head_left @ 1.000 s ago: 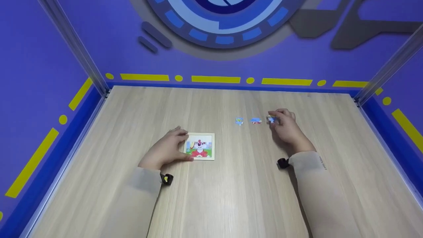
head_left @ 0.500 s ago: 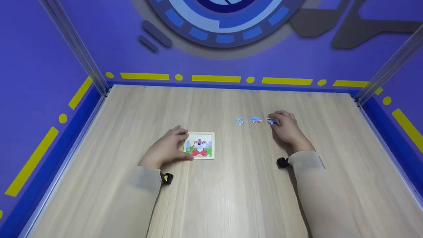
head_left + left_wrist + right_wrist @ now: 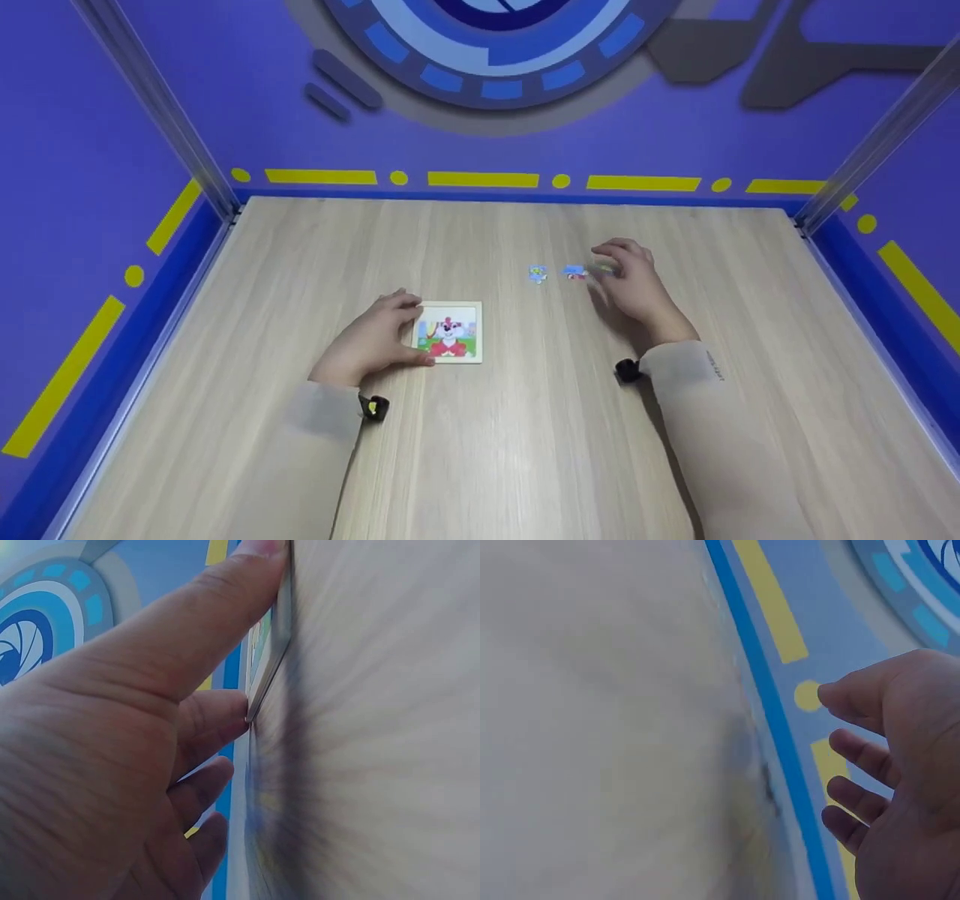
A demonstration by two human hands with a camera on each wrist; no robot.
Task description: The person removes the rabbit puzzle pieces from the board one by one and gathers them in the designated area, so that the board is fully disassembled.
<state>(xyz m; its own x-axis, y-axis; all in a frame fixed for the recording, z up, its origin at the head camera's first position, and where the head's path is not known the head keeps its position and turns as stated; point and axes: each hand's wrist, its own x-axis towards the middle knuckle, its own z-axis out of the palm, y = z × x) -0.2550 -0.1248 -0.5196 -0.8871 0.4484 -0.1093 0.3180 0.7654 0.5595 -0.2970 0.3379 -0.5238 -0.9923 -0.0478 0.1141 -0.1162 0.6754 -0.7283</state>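
A pale wood-grain tabletop meets a purple-blue back wall, with matching left wall and right wall. Silvery left post and right post mark the far corners. Yellow bars alternate with dots beneath a large, cropped blue ring emblem.

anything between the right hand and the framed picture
Nothing raised shows. Two puzzle pieces lie on the tabletop left of the right hand, near the route, likely easily cleared. The left hand grips the left side of the framed picture.
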